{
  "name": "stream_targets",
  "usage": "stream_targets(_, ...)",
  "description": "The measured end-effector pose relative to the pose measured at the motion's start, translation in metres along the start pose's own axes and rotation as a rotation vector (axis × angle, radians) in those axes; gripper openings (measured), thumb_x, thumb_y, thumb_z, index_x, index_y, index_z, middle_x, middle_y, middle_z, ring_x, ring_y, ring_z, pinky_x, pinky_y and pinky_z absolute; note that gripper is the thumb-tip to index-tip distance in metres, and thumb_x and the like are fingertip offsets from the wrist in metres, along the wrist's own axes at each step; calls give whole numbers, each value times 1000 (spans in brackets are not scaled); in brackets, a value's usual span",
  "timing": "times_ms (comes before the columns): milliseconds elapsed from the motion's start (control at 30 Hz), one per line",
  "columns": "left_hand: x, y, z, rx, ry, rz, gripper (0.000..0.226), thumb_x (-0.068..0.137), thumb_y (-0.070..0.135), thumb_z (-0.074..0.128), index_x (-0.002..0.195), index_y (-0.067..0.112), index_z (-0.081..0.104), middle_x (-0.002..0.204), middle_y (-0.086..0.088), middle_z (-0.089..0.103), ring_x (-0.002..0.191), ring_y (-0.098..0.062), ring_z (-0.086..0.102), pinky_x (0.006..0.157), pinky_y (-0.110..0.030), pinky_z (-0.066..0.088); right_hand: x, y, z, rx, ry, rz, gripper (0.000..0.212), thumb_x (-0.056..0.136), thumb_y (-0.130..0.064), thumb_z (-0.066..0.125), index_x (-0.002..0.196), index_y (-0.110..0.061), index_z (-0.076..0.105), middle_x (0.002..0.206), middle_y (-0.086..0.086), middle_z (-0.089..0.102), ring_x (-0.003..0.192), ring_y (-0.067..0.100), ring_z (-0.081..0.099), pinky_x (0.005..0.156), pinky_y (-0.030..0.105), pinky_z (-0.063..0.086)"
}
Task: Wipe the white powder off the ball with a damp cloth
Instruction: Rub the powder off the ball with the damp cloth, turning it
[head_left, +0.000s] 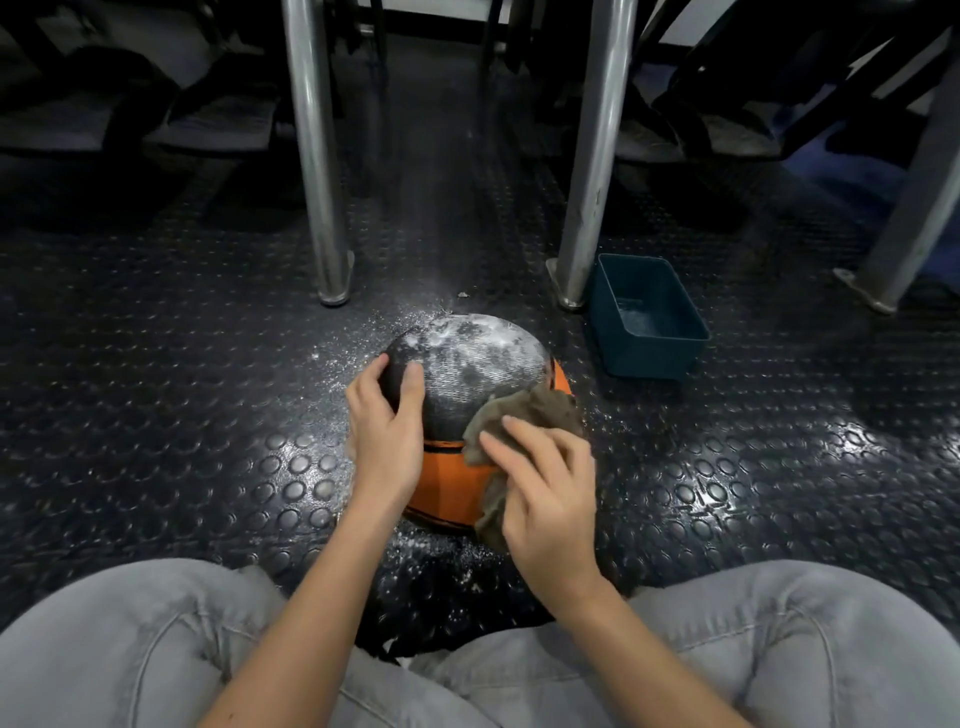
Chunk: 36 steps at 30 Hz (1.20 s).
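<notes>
Our left grip (387, 426) clasps the ball (457, 405) steady; right grip (550, 483), fingers flat, presses the cloth (524, 410). We should sweep firmly up-frame across the powder (467, 338).

Dark rubber floor with raised round studs (208, 364) carries an orange-and-black ball (447, 483), scattered white powder (358, 332), a teal rectangular plastic tub (644, 358) and upright steel legs (311, 156).
</notes>
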<state>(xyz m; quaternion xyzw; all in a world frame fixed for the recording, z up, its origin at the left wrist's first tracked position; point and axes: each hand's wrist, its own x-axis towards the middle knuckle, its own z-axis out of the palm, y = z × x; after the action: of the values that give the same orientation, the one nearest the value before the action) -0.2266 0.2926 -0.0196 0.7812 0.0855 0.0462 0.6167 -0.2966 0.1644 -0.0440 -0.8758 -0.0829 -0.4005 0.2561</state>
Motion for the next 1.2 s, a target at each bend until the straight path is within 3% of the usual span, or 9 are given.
stream_targets(200,-2,-9,4,148,149,119,60,90,58,37,137,21,40,138,4,40,131,-15,35,116,-49,10,16,15,-7,3,-73,-77,31,90,-6,43,102,-5,72,111,9,66,95,21,44,88,29,42)
stream_targets(333,-5,-8,15,187,104,182,78,76,74,22,138,28,37,144,7,33,135,-10,27,114,-44,-1,32,26,-19,192,-59,366,34,87,6,52,96,-21,70,106,-12,60,99,14,51,94,9,34)
stream_targets(467,-3,-13,10,163,108,173,82,73,75,22,139,29,37,142,9,34,134,-7,28,114,-43,2,41,45,-29,400,88,760,47,87,10,52,90,-35,65,103,-6,64,104,15,61,100,36,46)
stream_targets(600,2,-13,3,97,106,129,67,81,63,34,137,27,41,139,6,39,132,-11,33,115,-46,10,53,28,-40,331,240,512,37,88,4,56,115,-20,60,116,-2,58,112,11,55,103,27,41)
stream_targets(700,3,-10,4,98,96,121,66,81,60,34,138,28,41,139,6,38,132,-12,33,115,-47,10,36,18,-25,268,40,423,36,90,-5,57,124,-18,57,126,-1,53,120,14,47,105,16,31)
stream_targets(800,5,-10,5,106,76,129,66,81,61,34,138,29,40,141,6,36,133,-12,31,115,-46,7,22,33,-11,227,-89,586,35,92,-1,50,120,-18,61,123,-3,57,115,16,50,97,15,33)
stream_targets(933,6,-13,2,82,65,142,72,78,68,34,138,28,40,135,7,37,133,-15,33,116,-49,10,36,51,-20,340,147,1016,35,93,5,43,113,-17,63,113,4,62,99,16,60,81,14,44)
stream_targets(1100,11,-16,-1,-79,34,117,78,66,75,39,131,32,40,123,8,36,129,-16,37,114,-47,25,44,31,-32,210,245,478,41,88,10,41,119,-11,59,121,2,53,116,13,48,103,24,35)
stream_targets(1200,12,-15,0,-74,17,128,81,65,75,40,132,30,41,123,9,35,128,-15,37,113,-46,26,32,37,-20,242,-68,617,42,90,10,42,117,-16,60,120,0,55,113,13,49,99,18,33)
